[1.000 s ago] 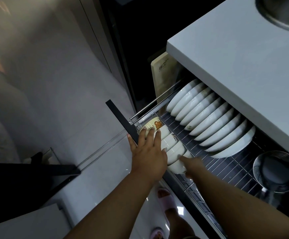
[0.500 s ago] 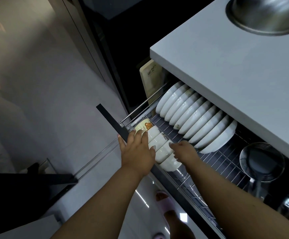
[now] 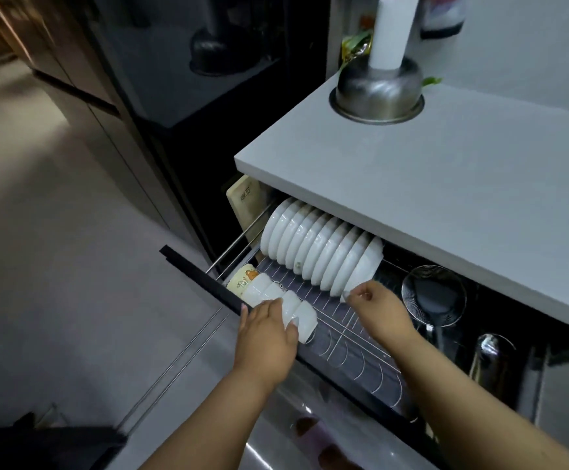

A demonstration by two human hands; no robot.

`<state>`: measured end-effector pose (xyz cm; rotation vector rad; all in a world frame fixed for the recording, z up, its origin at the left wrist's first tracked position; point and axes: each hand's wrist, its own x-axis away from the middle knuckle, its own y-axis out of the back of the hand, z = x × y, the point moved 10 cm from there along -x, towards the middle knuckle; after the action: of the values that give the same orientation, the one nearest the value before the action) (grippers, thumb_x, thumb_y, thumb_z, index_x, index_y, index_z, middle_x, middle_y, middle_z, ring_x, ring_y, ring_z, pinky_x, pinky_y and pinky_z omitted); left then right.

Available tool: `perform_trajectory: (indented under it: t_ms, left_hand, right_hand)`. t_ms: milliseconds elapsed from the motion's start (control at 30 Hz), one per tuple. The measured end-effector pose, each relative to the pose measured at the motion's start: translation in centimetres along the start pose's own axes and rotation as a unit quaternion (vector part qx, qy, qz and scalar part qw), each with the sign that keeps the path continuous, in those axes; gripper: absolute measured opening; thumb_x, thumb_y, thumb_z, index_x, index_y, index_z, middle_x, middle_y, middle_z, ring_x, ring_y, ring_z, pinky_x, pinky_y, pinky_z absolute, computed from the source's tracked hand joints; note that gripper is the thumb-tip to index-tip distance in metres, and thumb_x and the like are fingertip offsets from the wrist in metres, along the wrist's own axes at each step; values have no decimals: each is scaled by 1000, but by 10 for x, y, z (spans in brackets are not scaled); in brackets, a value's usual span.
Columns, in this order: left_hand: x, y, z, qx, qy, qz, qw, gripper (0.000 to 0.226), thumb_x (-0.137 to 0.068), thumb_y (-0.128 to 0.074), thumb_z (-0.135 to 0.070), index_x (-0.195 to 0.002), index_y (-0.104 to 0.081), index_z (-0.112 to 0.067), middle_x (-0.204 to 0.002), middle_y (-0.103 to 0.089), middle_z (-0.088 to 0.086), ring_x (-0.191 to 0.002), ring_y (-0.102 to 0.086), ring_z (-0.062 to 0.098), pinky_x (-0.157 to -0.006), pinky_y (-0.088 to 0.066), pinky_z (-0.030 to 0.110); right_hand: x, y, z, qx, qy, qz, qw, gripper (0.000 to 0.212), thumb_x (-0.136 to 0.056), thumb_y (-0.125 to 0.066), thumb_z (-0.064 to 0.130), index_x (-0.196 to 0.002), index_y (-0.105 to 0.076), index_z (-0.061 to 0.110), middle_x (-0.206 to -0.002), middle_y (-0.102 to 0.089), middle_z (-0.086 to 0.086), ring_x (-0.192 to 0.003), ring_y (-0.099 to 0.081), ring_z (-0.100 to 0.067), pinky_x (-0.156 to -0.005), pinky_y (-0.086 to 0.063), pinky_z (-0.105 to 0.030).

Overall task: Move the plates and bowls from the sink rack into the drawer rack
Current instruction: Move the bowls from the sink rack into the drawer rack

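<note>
Below the grey worktop [image 3: 429, 184], a pulled-out drawer rack [image 3: 351, 337] holds the crockery as a person bends over it with both arms extended. In the single head-worn view, the left hand [image 3: 269, 330] lies flat, fingers [image 3: 269, 305] straight, across the near end of a short row of small white bowls [image 3: 276, 300] standing on edge along the drawer's front rail; a cartoon-printed cup [image 3: 242, 278] closes the far end of that row. The right hand [image 3: 378, 310] hangs just beside the last piece in the long back row of white plates [image 3: 320, 252], its fingers loosely curled; whether they pinch that plate's rim or merely hover at it cannot be told. Both rows run diagonally, from the near right toward the far left corner, where a wooden cutting board [image 3: 242, 205] stands upright. The empty wire slots lie to the right of the bowls, between the two hands and closer to the right one, so that hand appears better placed for any further loading. A wire strainer [image 3: 434, 295] rests in the drawer's right section. On the worktop, an upturned steel bowl [image 3: 378, 89] carries a white cylinder [image 3: 391, 28]. The sink rack is out of sight.
</note>
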<state>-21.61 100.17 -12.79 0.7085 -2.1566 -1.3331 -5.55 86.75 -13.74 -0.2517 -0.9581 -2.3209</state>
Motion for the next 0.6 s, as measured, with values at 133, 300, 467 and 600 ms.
perform_trajectory:
  t_ms: [133,300,467,600]
  left_hand:
    - [21,13,-32,8,-35,-5,999,50,-99,-35,-37,-144,-33,-13,-146,-41,3,-136,-31,18,-120,-2,36]
    - [58,6,-83,56,-93,32,994,50,-99,-37,-37,-142,-35,-12,-142,-43,6,-127,-39,23,-108,-32,34]
    - [98,-18,-153,50,-196,81,976,51,-100,-35,-40,-144,-33,-15,-145,-41,3,-129,-40,19,-106,-34,30]
    - [118,-30,-205,43,-256,106,960,51,-100,-36,-38,-146,-31,-17,-145,-40,1,-129,-41,17,-103,-35,28]
  right_hand:
    - [47,42,1,-13,29,-46,998,19,-88,-59,38,-95,-58,20,-80,-61,7,-69,-57,-14,-61,-38,-27]
    - [112,100,-19,-10,46,-120,992,19,-90,-58,38,-94,-58,19,-76,-59,7,-63,-56,-9,-55,-39,-24]
    - [171,167,-63,-6,11,-198,980,16,-91,-57,37,-93,-59,22,-75,-57,9,-66,-53,-5,-53,-35,-22]
    - [216,215,-104,-33,-31,-262,964,14,-92,-56,36,-90,-58,23,-77,-59,6,-67,-54,-8,-55,-40,-25]
